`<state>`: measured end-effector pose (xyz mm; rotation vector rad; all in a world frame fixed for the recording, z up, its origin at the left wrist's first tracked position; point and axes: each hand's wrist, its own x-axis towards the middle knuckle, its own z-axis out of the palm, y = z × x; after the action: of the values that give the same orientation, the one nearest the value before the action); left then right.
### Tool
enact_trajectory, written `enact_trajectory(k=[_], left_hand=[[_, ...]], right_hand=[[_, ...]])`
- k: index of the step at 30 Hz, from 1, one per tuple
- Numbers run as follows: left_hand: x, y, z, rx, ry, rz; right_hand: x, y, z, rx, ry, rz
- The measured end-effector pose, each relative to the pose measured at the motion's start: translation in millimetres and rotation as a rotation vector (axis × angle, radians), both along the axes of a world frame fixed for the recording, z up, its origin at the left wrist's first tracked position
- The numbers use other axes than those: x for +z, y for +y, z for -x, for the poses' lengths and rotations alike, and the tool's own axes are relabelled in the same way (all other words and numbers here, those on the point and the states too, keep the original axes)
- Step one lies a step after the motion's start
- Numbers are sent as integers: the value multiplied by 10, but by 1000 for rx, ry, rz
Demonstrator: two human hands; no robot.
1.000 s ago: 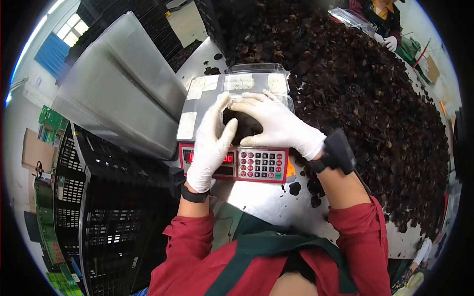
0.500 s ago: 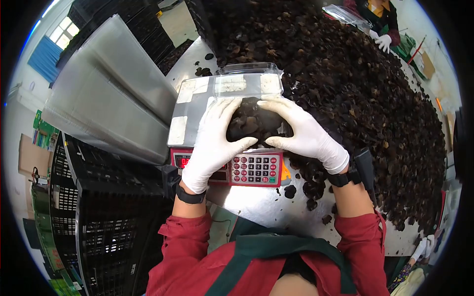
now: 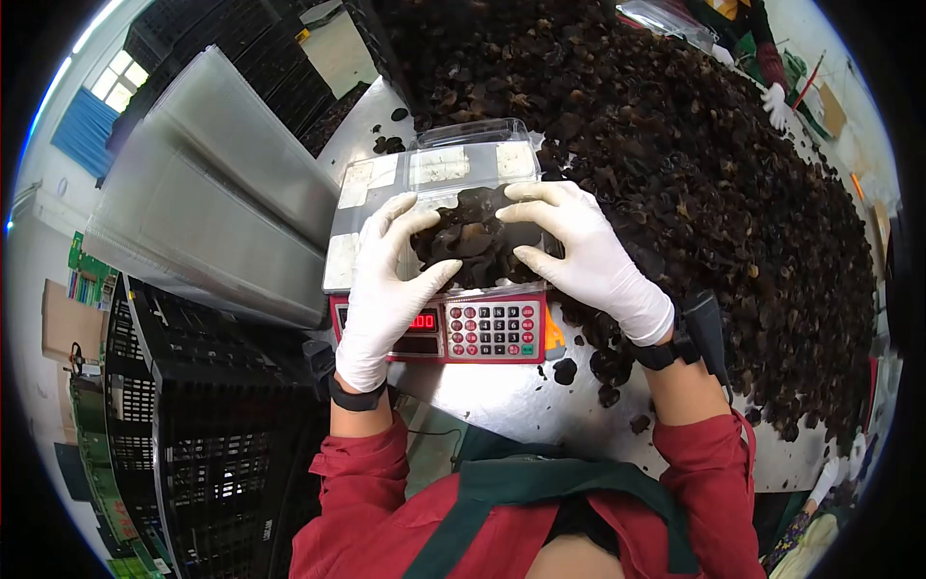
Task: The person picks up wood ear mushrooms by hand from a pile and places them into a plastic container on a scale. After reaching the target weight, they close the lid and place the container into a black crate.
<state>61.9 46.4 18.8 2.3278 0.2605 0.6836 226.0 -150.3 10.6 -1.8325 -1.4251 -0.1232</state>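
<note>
A heap of dark wood ear mushrooms (image 3: 473,241) fills a clear plastic clamshell box (image 3: 497,290) on a digital scale (image 3: 340,262). The box's transparent lid (image 3: 473,133) is flipped back at the far side. At the left of the heap is my left hand (image 3: 381,280), white-gloved, fingers bent and spread, thumb over the mushrooms. My right hand (image 3: 588,251), also gloved, curves along the right side with its fingers apart and fingertips at the mushrooms' edge. Neither hand grips anything. My left hand partly covers the scale's red display (image 3: 422,321).
A great pile of loose wood ears (image 3: 714,212) covers the table to the right and back. Stacked clear plastic boxes (image 3: 207,193) stand at left, above black crates (image 3: 222,425). A co-worker's gloved hand (image 3: 775,104) shows at the far right.
My hands have spread apart, the left one moving left, and more of the mushrooms shows between them. The co-worker's hand has shifted toward the right.
</note>
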Motion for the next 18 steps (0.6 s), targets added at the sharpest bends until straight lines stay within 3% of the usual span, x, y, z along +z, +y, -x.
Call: enact_trajectory(k=[3,8,14,18], left_hand=[[-84,30,-37,4,10,-146],[-30,33,-38,56,-126,171],[-26,47,4,75,-189,251],[-68,74,88,162,-208,179]], right_hand=[[-65,25,7,-53,-47,31],[80,4,98,-44,-46,-2],[51,256,275,96,-263,-15],[-61,307,153,32,-15,-154]])
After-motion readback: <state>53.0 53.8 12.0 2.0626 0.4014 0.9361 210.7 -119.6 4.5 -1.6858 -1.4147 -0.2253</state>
